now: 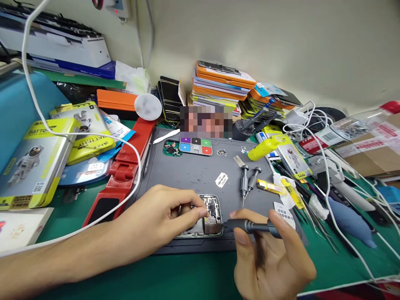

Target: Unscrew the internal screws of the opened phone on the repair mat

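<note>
An opened smartphone (pixel 213 227) lies on the dark grey work mat (pixel 175 177), its inner boards and metal shields showing. Over its left part rests my left hand (pixel 175 210), thumb and forefinger pinched together above the inner parts. Whatever they pinch, if anything, is too small to make out. My right hand (pixel 268 254) grips a dark grey screwdriver (pixel 250 226), held nearly level, with its tip end at the phone's right edge. The hand hides part of the handle. Two more screwdrivers (pixel 244 181) lie just beyond, near a razor blade (pixel 221 180).
A coloured parts tray (pixel 196 146) and a small green board (pixel 172 148) sit at the mat's back. Battery boxes (pixel 26 162) and a red clamp-like fixture (pixel 123 173) stand left. Tweezers (pixel 321 229), a blue blower bulb (pixel 350 223) and white cables (pixel 327 183) crowd the right.
</note>
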`<state>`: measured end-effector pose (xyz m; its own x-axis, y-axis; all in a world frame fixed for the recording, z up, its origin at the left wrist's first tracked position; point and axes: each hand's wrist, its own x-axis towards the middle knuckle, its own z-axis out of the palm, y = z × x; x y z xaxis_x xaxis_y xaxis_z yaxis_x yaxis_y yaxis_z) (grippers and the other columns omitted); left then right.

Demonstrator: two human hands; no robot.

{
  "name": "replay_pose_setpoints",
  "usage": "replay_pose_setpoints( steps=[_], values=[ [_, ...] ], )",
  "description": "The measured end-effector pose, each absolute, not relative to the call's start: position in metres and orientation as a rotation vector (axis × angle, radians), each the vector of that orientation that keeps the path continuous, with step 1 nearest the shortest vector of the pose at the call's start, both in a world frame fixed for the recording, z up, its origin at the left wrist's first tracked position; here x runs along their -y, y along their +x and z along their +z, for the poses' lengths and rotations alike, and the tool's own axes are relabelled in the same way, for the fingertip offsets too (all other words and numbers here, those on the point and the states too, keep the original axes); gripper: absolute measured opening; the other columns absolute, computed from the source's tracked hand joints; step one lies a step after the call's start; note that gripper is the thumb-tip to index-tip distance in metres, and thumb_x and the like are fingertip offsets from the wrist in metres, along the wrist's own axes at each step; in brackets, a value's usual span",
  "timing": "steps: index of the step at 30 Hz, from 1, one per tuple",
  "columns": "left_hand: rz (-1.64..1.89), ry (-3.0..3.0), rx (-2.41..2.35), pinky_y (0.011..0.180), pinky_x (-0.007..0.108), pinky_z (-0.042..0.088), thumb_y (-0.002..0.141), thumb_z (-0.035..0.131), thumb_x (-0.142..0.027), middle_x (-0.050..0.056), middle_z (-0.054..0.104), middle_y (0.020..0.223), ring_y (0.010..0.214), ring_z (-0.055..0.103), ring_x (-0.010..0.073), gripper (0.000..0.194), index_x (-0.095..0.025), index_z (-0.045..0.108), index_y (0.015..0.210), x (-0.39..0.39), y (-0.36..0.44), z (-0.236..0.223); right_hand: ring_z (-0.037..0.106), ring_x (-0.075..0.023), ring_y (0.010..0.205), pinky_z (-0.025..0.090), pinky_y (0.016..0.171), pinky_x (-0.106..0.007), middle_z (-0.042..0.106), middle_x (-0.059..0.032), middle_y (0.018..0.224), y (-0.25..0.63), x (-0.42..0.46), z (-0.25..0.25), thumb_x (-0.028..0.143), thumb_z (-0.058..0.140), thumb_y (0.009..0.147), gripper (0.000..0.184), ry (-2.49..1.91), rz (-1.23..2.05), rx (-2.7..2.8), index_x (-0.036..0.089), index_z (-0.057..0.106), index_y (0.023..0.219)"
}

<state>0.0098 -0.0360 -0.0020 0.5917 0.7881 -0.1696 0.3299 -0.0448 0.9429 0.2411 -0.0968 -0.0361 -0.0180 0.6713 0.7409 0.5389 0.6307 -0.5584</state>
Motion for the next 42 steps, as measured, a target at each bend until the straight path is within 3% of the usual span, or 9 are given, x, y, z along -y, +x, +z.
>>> replay_pose_setpoints(
  steps=[5, 14, 22, 24, 27, 33, 38, 42],
  values=[
    [0.467, 1.661, -0.947, 0.051, 0.02, 0.029, 0.107, 0.062, -0.037, -0.007, 0.056, 0.065, 0.056, 0.044, 0.0087, 0.024, -0.022, 0.079, 0.099, 0.035, 0.01, 0.002, 0.08, -0.0195, 0.1, 0.074, 0.085, -0.035, 0.075, -0.009, 0.114, 0.241, 0.096, -0.039, -0.009, 0.066, 0.088, 0.079, -0.995, 0.16, 1.773, 0.021, 0.052, 0.159],
    [0.408, 1.633, -0.94, 0.053, 0.02, 0.031, 0.107, 0.062, -0.039, -0.007, 0.058, 0.064, 0.056, 0.046, 0.0089, 0.025, -0.022, 0.08, 0.1, 0.035, 0.01, 0.005, 0.079, -0.0173, 0.109, 0.072, 0.093, -0.032, 0.071, -0.0089, 0.118, 0.241, 0.094, -0.041, -0.011, 0.064, 0.089, 0.083, -0.988, 0.187, 1.823, 0.021, 0.046, 0.163],
    [0.4, 1.657, -0.935, 0.053, 0.02, 0.031, 0.107, 0.062, -0.038, -0.007, 0.057, 0.064, 0.056, 0.047, 0.0089, 0.025, -0.023, 0.08, 0.1, 0.035, 0.011, 0.005, 0.078, -0.0189, 0.104, 0.073, 0.083, -0.034, 0.074, -0.0087, 0.121, 0.243, 0.095, -0.04, -0.007, 0.068, 0.092, 0.084, -1.019, 0.147, 1.872, 0.024, 0.044, 0.166],
    [0.4, 1.646, -0.937, 0.053, 0.02, 0.03, 0.108, 0.061, -0.038, -0.007, 0.057, 0.063, 0.056, 0.047, 0.0088, 0.025, -0.023, 0.08, 0.1, 0.035, 0.011, 0.006, 0.077, -0.0207, 0.101, 0.072, 0.08, -0.037, 0.075, -0.0102, 0.123, 0.245, 0.095, -0.038, 0.005, 0.068, 0.099, 0.072, -0.99, 0.04, 1.903, 0.023, 0.046, 0.166],
    [0.401, 1.637, -0.944, 0.052, 0.021, 0.03, 0.107, 0.062, -0.039, -0.007, 0.057, 0.063, 0.055, 0.046, 0.0088, 0.025, -0.023, 0.08, 0.1, 0.036, 0.011, 0.006, 0.076, -0.0259, 0.105, 0.07, 0.083, -0.045, 0.076, -0.0146, 0.126, 0.245, 0.094, -0.035, 0.019, 0.053, 0.111, 0.05, -0.967, -0.135, 1.886, 0.018, 0.054, 0.161],
    [0.405, 1.664, -0.94, 0.053, 0.021, 0.031, 0.108, 0.06, -0.042, -0.006, 0.065, 0.071, 0.058, 0.05, 0.0098, 0.028, -0.025, 0.081, 0.101, 0.035, 0.012, 0.001, 0.076, -0.0254, 0.107, 0.068, 0.084, -0.042, 0.077, -0.0106, 0.122, 0.242, 0.093, -0.031, -0.002, 0.058, 0.098, 0.063, -1.036, -0.239, 1.846, 0.02, 0.06, 0.157],
    [0.416, 1.717, -0.941, 0.056, 0.022, 0.032, 0.11, 0.059, -0.041, -0.006, 0.067, 0.073, 0.06, 0.051, 0.0102, 0.027, -0.027, 0.08, 0.102, 0.036, 0.011, -0.001, 0.076, -0.0208, 0.103, 0.067, 0.084, -0.035, 0.073, -0.0098, 0.116, 0.242, 0.095, -0.029, -0.005, 0.057, 0.097, 0.064, -0.978, -0.241, 1.856, 0.022, 0.062, 0.156],
    [0.437, 1.784, -0.919, 0.06, 0.022, 0.036, 0.111, 0.059, -0.039, -0.006, 0.073, 0.082, 0.065, 0.057, 0.0105, 0.023, -0.028, 0.079, 0.105, 0.039, 0.011, -0.005, 0.075, -0.023, 0.112, 0.067, 0.089, -0.039, 0.071, -0.0129, 0.126, 0.238, 0.096, -0.03, -0.005, 0.054, 0.099, 0.067, -1.021, -0.132, 1.849, 0.02, 0.055, 0.161]
  ],
)
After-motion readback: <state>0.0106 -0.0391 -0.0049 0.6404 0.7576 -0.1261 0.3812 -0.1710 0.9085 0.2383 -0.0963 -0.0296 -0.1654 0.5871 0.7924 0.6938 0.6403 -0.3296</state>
